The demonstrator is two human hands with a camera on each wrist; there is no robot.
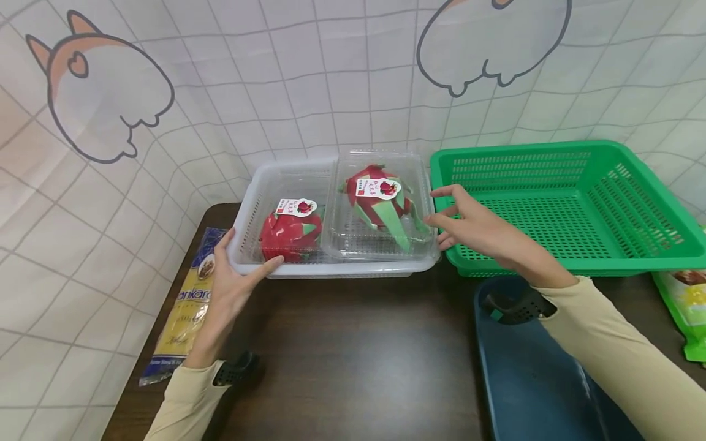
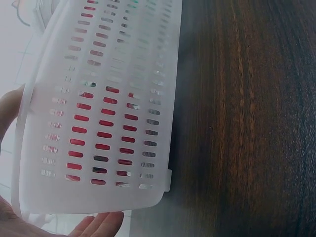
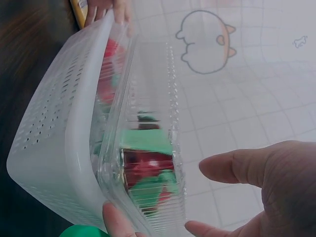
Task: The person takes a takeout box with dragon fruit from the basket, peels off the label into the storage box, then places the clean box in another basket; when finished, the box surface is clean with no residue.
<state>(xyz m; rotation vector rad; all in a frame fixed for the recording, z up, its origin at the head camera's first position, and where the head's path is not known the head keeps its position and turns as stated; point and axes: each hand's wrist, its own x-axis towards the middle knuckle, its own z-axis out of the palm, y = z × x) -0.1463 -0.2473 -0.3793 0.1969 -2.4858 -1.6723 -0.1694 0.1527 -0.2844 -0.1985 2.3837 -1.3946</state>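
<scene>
A white plastic basket (image 1: pixel 353 270) with slotted walls stands against the curtain in the head view. Inside at its left lies a clear box with a red dragon fruit (image 1: pixel 289 244). A second clear box (image 1: pixel 344 248), holding another red and green dragon fruit (image 1: pixel 368 211), sits higher at the right, overlapping the basket rim. My left hand (image 1: pixel 234 288) grips the basket's front left corner, its thumb over the front rim. At the right end, my right hand (image 1: pixel 477 226) has its fingers spread beside the second box; one fingertip (image 3: pixel 117 221) is right at the basket rim.
An upright green basket (image 1: pixel 584 266) stands close on the right, partly under my right hand. In front of it is a dark blue bin (image 1: pixel 529 361). A yellow and blue packet (image 1: pixel 184 318) lies at the left table edge, a green packet (image 1: pixel 686 306) at far right.
</scene>
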